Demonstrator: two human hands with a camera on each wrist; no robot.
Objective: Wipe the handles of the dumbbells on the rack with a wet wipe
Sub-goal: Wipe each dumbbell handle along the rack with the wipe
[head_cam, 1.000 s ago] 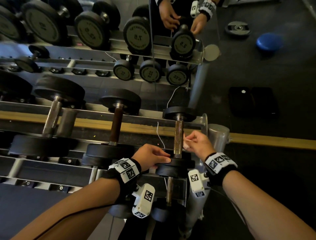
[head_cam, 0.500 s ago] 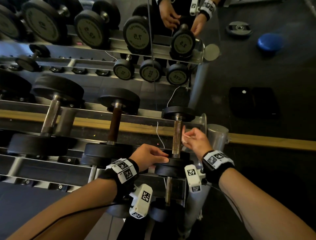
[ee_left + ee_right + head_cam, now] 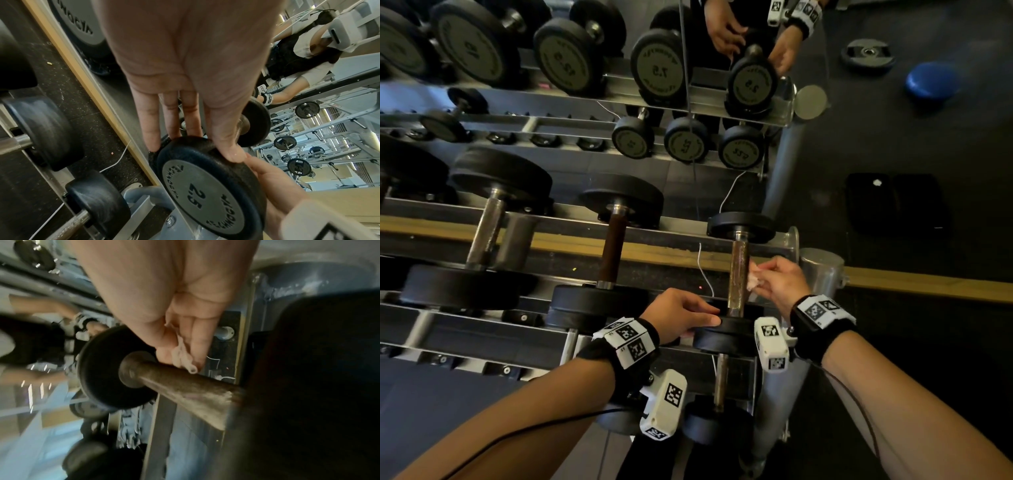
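At the rack's (image 3: 789, 238) right end, the fingers (image 3: 768, 270) of my right hand (image 3: 784, 284) pinch the bunched wet wipe (image 3: 754, 280) against the small dumbbell's handle (image 3: 739, 274). Half a second back they stretched higher. Stroke unfinished, I judge. Left hand (image 3: 681, 313) grips the near head (image 3: 722, 334).

A mirror (image 3: 893, 144) is standing at the back, with a wooden strip (image 3: 928, 286) running along its foot. In it a blue round cushion (image 3: 932, 80), a dark weight plate (image 3: 867, 54) and two black pads (image 3: 897, 204) are lying on dark flooring. A thin white cable (image 3: 704, 270) is trailing across the strip. Plate-loaded machines (image 3: 306, 110) are showing in the left wrist view.
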